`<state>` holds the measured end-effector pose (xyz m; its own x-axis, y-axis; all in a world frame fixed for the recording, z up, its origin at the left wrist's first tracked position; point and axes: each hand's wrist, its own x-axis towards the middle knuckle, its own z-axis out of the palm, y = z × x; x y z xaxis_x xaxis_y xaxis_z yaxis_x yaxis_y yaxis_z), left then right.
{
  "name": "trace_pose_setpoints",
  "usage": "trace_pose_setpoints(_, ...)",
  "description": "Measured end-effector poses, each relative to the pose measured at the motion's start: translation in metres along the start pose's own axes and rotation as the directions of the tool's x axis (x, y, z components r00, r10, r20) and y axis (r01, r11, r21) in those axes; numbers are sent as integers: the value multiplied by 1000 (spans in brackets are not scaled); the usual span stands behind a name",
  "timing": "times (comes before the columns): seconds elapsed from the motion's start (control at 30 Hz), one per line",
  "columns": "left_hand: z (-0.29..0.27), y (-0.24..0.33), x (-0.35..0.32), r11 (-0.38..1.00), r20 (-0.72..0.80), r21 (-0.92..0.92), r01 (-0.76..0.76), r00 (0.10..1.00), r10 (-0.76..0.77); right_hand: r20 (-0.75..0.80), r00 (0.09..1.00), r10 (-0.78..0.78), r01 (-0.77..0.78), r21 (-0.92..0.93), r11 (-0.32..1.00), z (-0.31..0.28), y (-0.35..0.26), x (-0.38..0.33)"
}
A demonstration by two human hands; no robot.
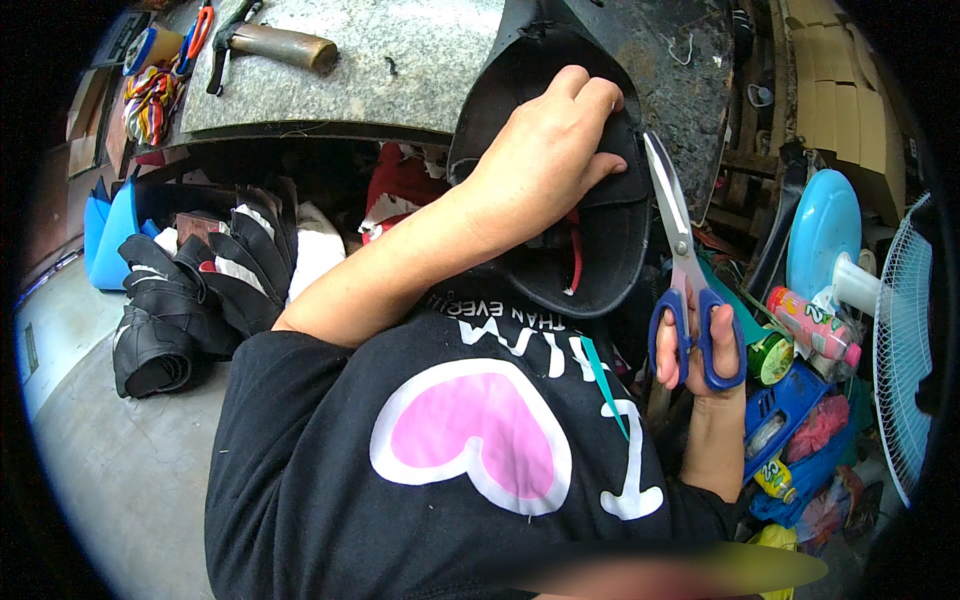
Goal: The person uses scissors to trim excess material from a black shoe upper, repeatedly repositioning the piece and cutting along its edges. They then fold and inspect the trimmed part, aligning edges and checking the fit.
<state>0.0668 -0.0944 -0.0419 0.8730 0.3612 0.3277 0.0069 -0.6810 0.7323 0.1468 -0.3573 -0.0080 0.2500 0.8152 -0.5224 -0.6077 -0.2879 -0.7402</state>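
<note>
A hollow, black sewn piece (585, 262) with seamed inner panels and a narrow red strip lies at the bench edge, in front of my chest. I cannot tell exactly what it is. My left hand (560, 130) reaches over it with curled fingers, gripping its inner right side; the fingertips are partly hidden. In my right hand (710, 345) are scissors (682, 245) with blue handles, my fingers through the loops. Their blades point up and away, look nearly closed, and stand just right of the black piece, apart from it.
On the grey stone slab (400, 65) lies a hammer (285, 47). Rolled black pieces (160, 340) are piled at left, near colourful yarn (150, 105). To the right stand a blue-white fan (905, 340), a pink bottle (815, 325), a blue basket (790, 405) and cardboard (845, 110).
</note>
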Motion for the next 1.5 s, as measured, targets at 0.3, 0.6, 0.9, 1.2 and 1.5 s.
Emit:
trace_pose_setpoints(0.3, -1, -5, 5, 999, 8, -24, 24, 1000, -23, -19, 999, 49, -48, 21, 999, 1, 2, 7)
trace_pose_setpoints(0.6, 0, -6, 8, 997, 61, 46, 61, 996, -64, -48, 999, 26, -26, -4, 1000, -3, 1, 19)
trace_pose_setpoints(0.9, 2, -6, 8, 996, 54, 51, 69, 996, -72, -170, 984, -46, -25, -390, 920, 3, -10, 24)
trace_pose_setpoints(1.2, 1, -6, 8, 996, 57, 58, 73, 996, -76, -68, 996, 61, -65, -52, 997, -11, -9, 25)
trace_pose_setpoints(1.5, 3, -8, 8, 996, 51, 59, 72, 996, -75, -154, 982, 111, -118, -36, 992, 0, -14, 26)
